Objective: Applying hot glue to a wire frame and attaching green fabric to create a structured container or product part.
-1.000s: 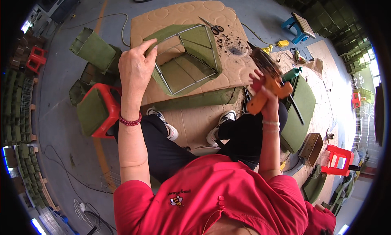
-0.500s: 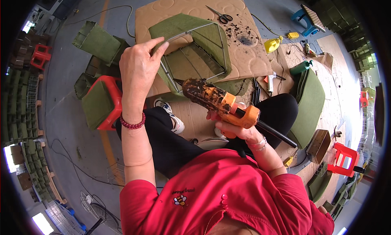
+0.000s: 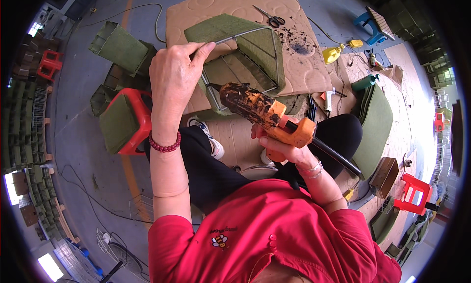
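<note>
A green felt-like box with a wire frame rests tilted on the cardboard-topped table in front of me, its open side towards me. My left hand is closed on its left upper edge, fingers and thumb at the wire rim. My right hand grips an orange hot glue gun, crusted with dark glue. A black glue stick sticks out of its back. The gun's nozzle is at the lower left corner of the wire frame; whether it touches is unclear.
Scissors and black crumbs lie on the cardboard. A red stool with green panels stands left. Right are stacked green panels, a white glue gun, a yellow bottle and a red stool. Cables cross the floor.
The view has shifted slightly, moving everything a little to the right in the picture. My left hand stays at the box's rim, and the glue gun's nozzle stays by the lower left frame corner.
</note>
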A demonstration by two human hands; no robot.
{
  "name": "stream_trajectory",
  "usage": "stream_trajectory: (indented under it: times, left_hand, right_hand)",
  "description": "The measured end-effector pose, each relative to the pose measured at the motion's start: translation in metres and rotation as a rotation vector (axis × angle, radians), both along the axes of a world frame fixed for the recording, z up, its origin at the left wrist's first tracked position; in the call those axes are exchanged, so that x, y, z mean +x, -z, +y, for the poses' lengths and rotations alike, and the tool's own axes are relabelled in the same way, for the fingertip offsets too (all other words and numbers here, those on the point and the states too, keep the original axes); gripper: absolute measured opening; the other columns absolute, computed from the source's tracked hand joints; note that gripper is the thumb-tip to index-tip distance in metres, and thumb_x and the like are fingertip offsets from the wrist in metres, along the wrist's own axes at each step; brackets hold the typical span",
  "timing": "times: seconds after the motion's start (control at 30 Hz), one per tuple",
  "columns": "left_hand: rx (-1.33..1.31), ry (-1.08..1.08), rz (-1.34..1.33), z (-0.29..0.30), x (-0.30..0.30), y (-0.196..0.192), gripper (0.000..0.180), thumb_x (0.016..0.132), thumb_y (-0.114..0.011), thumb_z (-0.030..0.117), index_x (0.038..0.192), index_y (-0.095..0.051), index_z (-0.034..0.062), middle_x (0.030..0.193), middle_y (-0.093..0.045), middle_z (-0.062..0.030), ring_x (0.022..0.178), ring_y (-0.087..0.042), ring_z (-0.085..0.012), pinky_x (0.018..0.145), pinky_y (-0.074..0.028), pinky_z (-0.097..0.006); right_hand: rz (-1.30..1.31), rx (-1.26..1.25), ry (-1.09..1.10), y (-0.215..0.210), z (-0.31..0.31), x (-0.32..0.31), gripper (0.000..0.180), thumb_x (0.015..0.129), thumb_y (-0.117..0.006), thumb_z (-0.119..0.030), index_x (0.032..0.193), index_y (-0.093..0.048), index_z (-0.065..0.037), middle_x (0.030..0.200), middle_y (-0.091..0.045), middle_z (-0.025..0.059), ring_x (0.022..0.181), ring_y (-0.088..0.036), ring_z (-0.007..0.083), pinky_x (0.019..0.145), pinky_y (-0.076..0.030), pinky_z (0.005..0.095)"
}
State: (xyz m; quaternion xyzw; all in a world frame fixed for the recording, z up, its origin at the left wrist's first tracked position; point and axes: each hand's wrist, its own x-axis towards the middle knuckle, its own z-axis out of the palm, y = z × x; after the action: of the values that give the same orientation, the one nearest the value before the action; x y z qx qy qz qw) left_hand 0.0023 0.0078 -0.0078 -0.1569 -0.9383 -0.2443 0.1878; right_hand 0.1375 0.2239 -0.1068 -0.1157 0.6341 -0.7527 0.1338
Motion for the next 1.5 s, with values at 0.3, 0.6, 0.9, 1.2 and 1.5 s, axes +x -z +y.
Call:
stream_trajectory:
  times: [0.3, 0.6, 0.9, 1.2, 1.5]
  left_hand:
    - [0.068, 0.044, 0.01, -0.002, -0.002, 0.006, 0.036, 0.092, -0.067, 0.035, 0.09, -0.073, -0.0008, 0.052, -0.042, -0.0169, 0.045, -0.041, -0.0258, 0.05, -0.037, -0.037]
    - [0.073, 0.051, 0.052, -0.001, -0.003, 0.006, 0.039, 0.093, -0.067, 0.035, 0.09, -0.071, -0.0036, 0.054, -0.036, -0.0143, 0.048, -0.033, -0.0213, 0.049, -0.034, -0.036]
    - [0.074, 0.053, 0.049, -0.001, -0.004, 0.007, 0.04, 0.093, -0.067, 0.036, 0.087, -0.069, -0.0038, 0.054, -0.033, -0.0132, 0.049, -0.031, -0.0224, 0.049, -0.033, -0.036]
    - [0.083, 0.042, 0.041, -0.002, -0.003, 0.008, 0.041, 0.093, -0.067, 0.038, 0.089, -0.07, -0.0027, 0.053, -0.035, -0.0134, 0.048, -0.032, -0.0222, 0.049, -0.033, -0.036]
    - [0.009, -0.014, -0.022, 0.0, -0.002, 0.001, 0.04, 0.092, -0.064, 0.043, 0.086, -0.075, 0.0048, 0.058, -0.057, -0.0178, 0.059, -0.06, -0.0374, 0.057, -0.047, -0.042]
  right_hand:
    - [-0.07, -0.031, 0.02, 0.001, -0.003, -0.001, 0.011, 0.087, -0.064, -0.002, 0.096, -0.06, -0.004, 0.094, -0.059, 0.006, 0.095, -0.057, 0.0179, 0.086, -0.045, 0.0344]
    - [-0.066, -0.037, 0.044, 0.015, -0.005, 0.002, 0.013, 0.088, -0.071, -0.011, 0.098, -0.064, -0.008, 0.09, -0.061, -0.0034, 0.085, -0.054, 0.0068, 0.077, -0.046, 0.0266]
    - [-0.03, 0.029, -0.025, 0.002, -0.002, -0.001, 0.009, 0.088, -0.062, -0.003, 0.096, -0.059, -0.004, 0.094, -0.059, 0.0052, 0.094, -0.056, 0.0156, 0.084, -0.044, 0.0313]
    - [-0.03, 0.044, 0.029, -0.013, -0.006, -0.006, 0.01, 0.086, -0.065, -0.001, 0.094, -0.061, -0.004, 0.091, -0.062, 0.0035, 0.088, -0.056, 0.0118, 0.079, -0.046, 0.0287]
    - [-0.052, 0.071, 0.017, -0.01, -0.005, -0.01, 0.008, 0.088, -0.065, -0.004, 0.094, -0.061, -0.005, 0.091, -0.062, 0.0032, 0.088, -0.056, 0.0119, 0.079, -0.046, 0.0283]
